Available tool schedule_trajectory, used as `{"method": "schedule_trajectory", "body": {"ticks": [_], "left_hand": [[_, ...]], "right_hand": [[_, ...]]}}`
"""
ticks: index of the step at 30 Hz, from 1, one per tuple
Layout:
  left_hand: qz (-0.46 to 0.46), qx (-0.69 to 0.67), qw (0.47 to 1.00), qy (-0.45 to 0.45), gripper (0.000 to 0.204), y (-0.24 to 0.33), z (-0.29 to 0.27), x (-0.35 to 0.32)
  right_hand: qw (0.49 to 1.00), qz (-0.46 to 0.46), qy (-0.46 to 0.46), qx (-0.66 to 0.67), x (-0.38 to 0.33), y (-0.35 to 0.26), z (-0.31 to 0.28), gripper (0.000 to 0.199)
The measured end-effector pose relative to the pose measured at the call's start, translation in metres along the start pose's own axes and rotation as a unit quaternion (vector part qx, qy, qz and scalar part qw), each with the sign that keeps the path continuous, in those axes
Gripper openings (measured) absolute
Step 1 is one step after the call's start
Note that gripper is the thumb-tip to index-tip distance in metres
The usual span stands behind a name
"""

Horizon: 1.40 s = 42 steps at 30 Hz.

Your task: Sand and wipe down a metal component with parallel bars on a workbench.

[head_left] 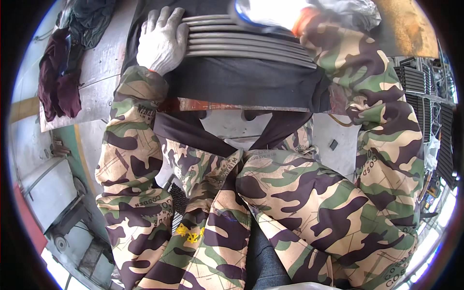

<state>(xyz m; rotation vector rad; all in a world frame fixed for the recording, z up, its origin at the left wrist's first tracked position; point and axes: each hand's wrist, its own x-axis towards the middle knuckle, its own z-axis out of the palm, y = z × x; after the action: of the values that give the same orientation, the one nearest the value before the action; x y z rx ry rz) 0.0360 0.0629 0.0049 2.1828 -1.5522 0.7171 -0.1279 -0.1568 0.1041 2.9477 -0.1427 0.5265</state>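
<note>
Several grey metal rods (241, 44) lie side by side across a black cloth (237, 87) at the far side of the view. My left hand (162, 41), in a white knit glove, rests flat with its fingers spread, its thumb against the rods' left ends. Over the right part of the rods is my right hand (276, 15), also in white, with an orange cuff. It is overexposed and smeared by motion, with a blue edge on its left side. Its fingers cannot be made out, nor whether it holds a white cloth.
A crumpled, pale plastic bag (355, 13) lies beyond my right sleeve, near a rusty brown board (406, 26). Dark red clothing (60, 82) hangs over the metal table (99, 92) at left. Stacked dark metal parts (413, 79) stand at right.
</note>
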Motion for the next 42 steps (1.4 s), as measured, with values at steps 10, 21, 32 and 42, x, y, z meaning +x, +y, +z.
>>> {"method": "schedule_trajectory", "body": {"ticks": [10,21,32,42], "left_hand": [[-0.058,-0.097,0.990,-0.085,0.041,-0.006,0.001,0.008],[-0.058,0.022,0.992,-0.112,0.047,0.007,-0.004,0.005],[0.003,0.064,0.998,0.018,0.037,0.004,0.000,0.008],[-0.022,0.085,0.996,0.011,0.038,-0.003,0.002,0.007]], "right_hand": [[0.999,0.026,-0.025,0.022,0.000,-0.006,-0.009,0.021],[0.997,0.029,-0.067,0.033,0.006,-0.022,-0.014,0.023],[0.996,-0.010,-0.056,0.069,-0.006,-0.028,-0.023,0.024],[0.997,0.003,-0.056,0.052,-0.012,-0.033,-0.027,0.024]]}}
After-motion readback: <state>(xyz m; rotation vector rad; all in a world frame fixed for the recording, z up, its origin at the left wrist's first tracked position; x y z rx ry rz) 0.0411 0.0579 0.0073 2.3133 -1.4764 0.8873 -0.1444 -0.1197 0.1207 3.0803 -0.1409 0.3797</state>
